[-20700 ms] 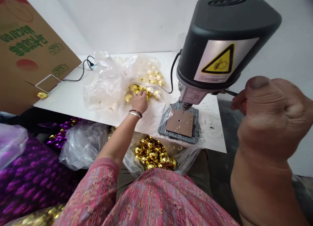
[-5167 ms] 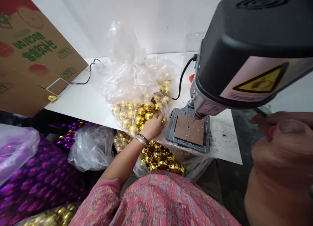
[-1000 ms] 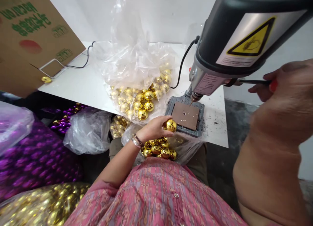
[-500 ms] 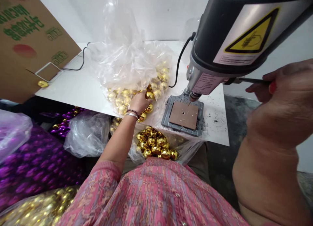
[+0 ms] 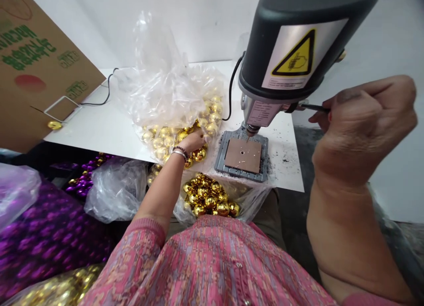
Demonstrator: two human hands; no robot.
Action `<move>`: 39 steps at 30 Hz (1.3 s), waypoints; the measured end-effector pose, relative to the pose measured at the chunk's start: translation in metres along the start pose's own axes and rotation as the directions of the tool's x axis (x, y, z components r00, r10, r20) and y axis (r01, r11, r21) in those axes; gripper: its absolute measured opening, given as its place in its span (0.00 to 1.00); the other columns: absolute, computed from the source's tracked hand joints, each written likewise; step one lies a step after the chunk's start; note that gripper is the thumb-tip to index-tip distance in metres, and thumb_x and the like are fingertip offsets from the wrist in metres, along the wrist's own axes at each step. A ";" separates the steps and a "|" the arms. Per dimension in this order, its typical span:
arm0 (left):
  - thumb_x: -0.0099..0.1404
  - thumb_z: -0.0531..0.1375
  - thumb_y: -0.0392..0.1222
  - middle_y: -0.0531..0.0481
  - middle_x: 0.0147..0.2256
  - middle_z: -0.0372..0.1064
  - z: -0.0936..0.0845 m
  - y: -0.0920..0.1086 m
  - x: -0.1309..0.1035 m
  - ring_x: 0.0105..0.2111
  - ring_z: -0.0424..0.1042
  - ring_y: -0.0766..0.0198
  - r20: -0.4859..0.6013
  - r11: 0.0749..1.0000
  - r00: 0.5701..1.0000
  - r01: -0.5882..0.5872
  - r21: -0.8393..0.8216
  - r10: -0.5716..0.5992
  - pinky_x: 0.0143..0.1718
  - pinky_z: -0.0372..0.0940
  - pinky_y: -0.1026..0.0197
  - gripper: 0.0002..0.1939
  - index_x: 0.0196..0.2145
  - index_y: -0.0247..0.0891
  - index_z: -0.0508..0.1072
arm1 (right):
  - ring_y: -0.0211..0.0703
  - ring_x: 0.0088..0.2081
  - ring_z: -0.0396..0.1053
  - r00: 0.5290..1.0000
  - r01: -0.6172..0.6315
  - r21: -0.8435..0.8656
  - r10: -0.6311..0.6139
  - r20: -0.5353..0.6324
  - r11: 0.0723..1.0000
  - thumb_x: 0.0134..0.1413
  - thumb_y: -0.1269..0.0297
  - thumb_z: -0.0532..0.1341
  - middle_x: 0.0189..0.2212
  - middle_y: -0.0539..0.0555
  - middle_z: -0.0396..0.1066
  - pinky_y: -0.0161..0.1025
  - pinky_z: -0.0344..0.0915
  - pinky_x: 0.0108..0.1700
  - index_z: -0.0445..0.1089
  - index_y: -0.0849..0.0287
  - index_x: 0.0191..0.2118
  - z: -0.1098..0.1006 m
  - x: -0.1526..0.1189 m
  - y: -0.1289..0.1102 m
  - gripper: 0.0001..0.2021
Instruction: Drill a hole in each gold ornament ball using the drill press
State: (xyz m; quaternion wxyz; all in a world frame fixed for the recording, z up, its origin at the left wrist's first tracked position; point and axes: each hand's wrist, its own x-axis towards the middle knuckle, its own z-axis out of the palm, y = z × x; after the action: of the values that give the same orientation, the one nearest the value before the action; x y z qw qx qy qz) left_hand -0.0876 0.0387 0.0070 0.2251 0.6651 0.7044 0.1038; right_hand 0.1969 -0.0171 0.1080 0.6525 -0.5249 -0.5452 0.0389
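Note:
My left hand [image 5: 193, 142], with bracelets at its wrist, reaches among shiny gold balls [image 5: 199, 155] at the mouth of a clear plastic bag [image 5: 159, 94]. Its fingers are curled and partly hidden, so what they grip is unclear. On the right, my right hand [image 5: 361, 125] is closed around the feed lever [image 5: 314, 107] of a black bench drill press [image 5: 265, 45]. The drill bit [image 5: 247, 139] hangs above a brown square plate [image 5: 247, 161] with a small hole, lying on the grey drill base [image 5: 219, 162]. Nothing sits under the bit but this plate.
More gold balls [image 5: 210, 200] lie in an open plastic bag at my lap, below the table edge. Purple balls [image 5: 43, 235] fill a bag at lower left. A cardboard box [image 5: 39, 85] stands at left, near a single gold ball [image 5: 54, 125]. Dark shavings dot the white table [image 5: 291, 164].
The view has shifted, so the drill press appears farther left. My left hand stays among the gold balls, its fingers drawn slightly lower. My right hand remains on the lever.

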 end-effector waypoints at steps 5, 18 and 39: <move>0.65 0.64 0.47 0.47 0.34 0.80 -0.017 -0.012 -0.036 0.34 0.77 0.58 -0.114 0.933 0.991 0.029 -0.358 -0.075 0.36 0.73 0.60 0.13 0.43 0.38 0.82 | 0.27 0.30 0.61 0.998 0.063 0.071 -0.064 0.008 0.995 0.63 0.57 0.55 0.28 0.44 0.60 0.37 0.54 0.39 0.60 0.60 0.32 0.002 0.000 0.003 0.12; 0.67 0.68 0.46 0.46 0.39 0.80 0.033 0.055 -0.048 0.33 0.78 0.64 0.166 0.642 0.975 0.032 -0.766 0.149 0.31 0.68 0.66 0.15 0.48 0.36 0.78 | 0.29 0.27 0.58 0.989 0.018 0.067 -0.028 0.145 0.998 0.67 0.62 0.54 0.25 0.47 0.59 0.34 0.52 0.32 0.51 0.56 0.29 0.003 0.034 -0.015 0.14; 0.65 0.67 0.48 0.50 0.35 0.80 0.046 0.067 -0.038 0.34 0.74 0.62 0.048 0.875 0.986 -0.117 -0.470 0.157 0.36 0.67 0.63 0.17 0.48 0.37 0.83 | 0.25 0.28 0.58 0.981 -0.003 0.095 -0.015 0.193 0.995 0.72 0.57 0.49 0.28 0.46 0.58 0.31 0.55 0.34 0.51 0.56 0.32 0.002 0.037 -0.020 0.15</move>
State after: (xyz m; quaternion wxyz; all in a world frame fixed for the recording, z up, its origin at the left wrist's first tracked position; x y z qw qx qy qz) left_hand -0.0062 0.0007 0.0032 0.3997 0.6435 0.5999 0.2573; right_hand 0.1996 -0.0014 0.1471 0.6206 -0.4854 -0.6053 0.1135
